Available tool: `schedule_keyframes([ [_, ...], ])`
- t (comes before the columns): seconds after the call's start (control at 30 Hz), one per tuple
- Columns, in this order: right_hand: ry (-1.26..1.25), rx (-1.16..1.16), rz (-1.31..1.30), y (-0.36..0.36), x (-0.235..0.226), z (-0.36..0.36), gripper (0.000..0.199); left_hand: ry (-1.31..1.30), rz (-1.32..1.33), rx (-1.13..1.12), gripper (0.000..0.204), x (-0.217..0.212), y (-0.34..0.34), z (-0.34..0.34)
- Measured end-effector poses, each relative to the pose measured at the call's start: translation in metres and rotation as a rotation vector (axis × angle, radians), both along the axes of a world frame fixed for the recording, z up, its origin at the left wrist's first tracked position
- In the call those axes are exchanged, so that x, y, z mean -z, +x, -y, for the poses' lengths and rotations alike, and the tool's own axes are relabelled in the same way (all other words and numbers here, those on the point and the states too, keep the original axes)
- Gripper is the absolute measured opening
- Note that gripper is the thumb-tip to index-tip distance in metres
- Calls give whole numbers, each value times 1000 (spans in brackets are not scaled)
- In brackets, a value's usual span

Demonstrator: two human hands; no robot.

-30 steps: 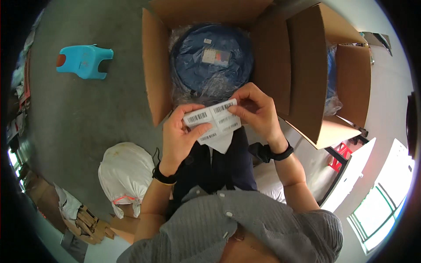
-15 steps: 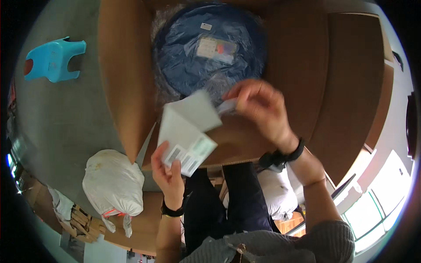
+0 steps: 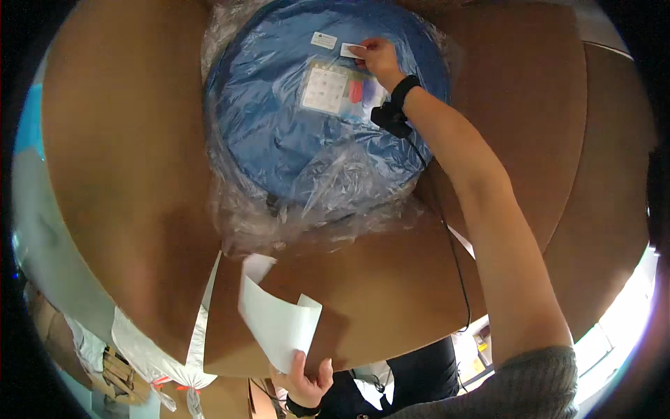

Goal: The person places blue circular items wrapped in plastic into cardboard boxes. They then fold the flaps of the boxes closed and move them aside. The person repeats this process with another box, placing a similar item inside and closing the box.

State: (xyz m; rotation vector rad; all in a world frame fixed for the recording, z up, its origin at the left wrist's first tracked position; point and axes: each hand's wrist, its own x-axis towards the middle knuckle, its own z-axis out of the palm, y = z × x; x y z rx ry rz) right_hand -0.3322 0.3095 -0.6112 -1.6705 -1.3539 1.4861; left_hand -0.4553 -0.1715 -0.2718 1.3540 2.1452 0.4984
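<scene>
My right hand (image 3: 380, 61) reaches deep into the cardboard box (image 3: 125, 160), its thumb and fingers closed on a small white label (image 3: 352, 50). The label lies against the clear plastic over a large round blue item (image 3: 258, 119), just right of a similar white label (image 3: 324, 40). Below them a printed card (image 3: 325, 91) with coloured patches shows on the item, partly covered by my wrist. Low at the box's near side, my left hand (image 3: 307, 383) pinches a curled white label sheet (image 3: 283, 325) by its lower edge.
Loose, crumpled clear plastic (image 3: 335, 174) bunches at the item's near side. Tall cardboard walls and flaps (image 3: 516, 119) stand around it. A black cable (image 3: 447, 230) hangs from the device on my right wrist. White bags (image 3: 143, 346) and flattened cardboard (image 3: 125, 373) lie at lower left.
My right hand has moved from beside the sheets forward onto the round item with the small label. My left hand has lowered, its sheet now curled. The view has shifted closer over the box.
</scene>
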Motion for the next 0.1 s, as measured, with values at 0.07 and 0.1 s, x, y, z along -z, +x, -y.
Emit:
schedule_keyframes([
  [0.07,41,21,21,-6,10,-3,25,25,75,-18,59,6,3,8],
  [0.1,65,43,14,-5,15,-5,25,23,78,-15,59,8,3,7],
])
